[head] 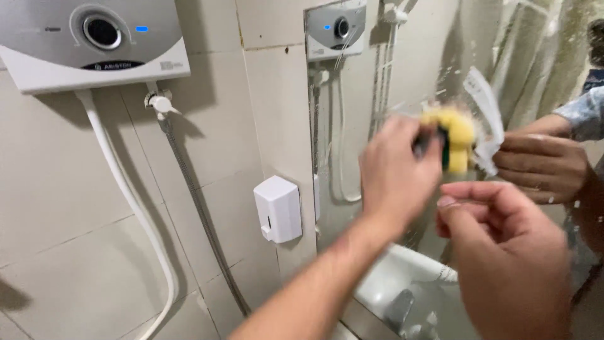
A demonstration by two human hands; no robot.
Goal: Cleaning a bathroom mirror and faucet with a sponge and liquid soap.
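Right hand [509, 252]: lower right of frame, nearest the lens, blurred; fingers curling loosely with thumb and forefinger pinching toward each other, nothing visibly between them; hovering just below the sponge.
Left hand [397, 167]: centre right, forearm reaching up from the bottom edge, wrist bent back, motion-blurred; fingers closing around the sponge and pressing it to the glass.
Sponge [458, 141]: yellow with a dark green scouring side, sitting against the mirror [409, 75] in the right centre of the frame.
Step in hand: looks like scrubbing the mirror face, white suds smearing just right of the sponge.
Next move calls for: probably steady flat pressure and a sweep over the unwiped glass; right hand staying clear of the stroke.
Reflection: mirrored hand and sleeve showing at the right edge, not another person.
Sink [402, 283]: white basin rim showing at bottom centre, under both hands.
Water heater [94, 41]: upper left, white hose hanging down the tiles.
Soap dispenser [277, 209]: white box on the tile, left of the mirror edge.
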